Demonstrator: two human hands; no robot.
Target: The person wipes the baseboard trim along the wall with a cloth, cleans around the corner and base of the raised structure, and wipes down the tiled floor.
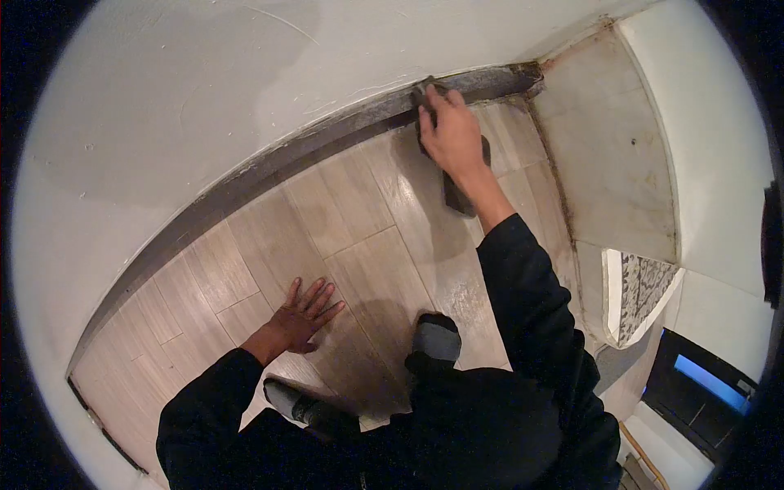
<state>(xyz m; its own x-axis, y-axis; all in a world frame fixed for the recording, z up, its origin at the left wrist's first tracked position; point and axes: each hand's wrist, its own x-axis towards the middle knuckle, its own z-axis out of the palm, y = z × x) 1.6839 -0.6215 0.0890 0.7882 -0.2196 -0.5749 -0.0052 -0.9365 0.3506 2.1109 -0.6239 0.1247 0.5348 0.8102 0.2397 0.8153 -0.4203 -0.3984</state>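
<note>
My right hand (453,135) reaches to the foot of the white wall, its fingers bent around a dark, flat tool (425,135) whose exact kind I cannot make out. The tool's top end meets the grey, rough strip (351,118) along the wall base. Below the wrist a dark, bar-shaped piece (459,198) shows; whether it belongs to the same tool is hidden by the hand. My left hand (306,314), fingers spread and holding nothing, is low over the wood-look floor tiles (359,269); contact with them is unclear.
At the right stands a stained pale panel (612,139) with dirty edges. Below it is a white-edged piece with a patterned face (641,290). A dark device with a blue lit strip (710,382) sits lower right. My feet in grey and black socks (437,339) are on the floor.
</note>
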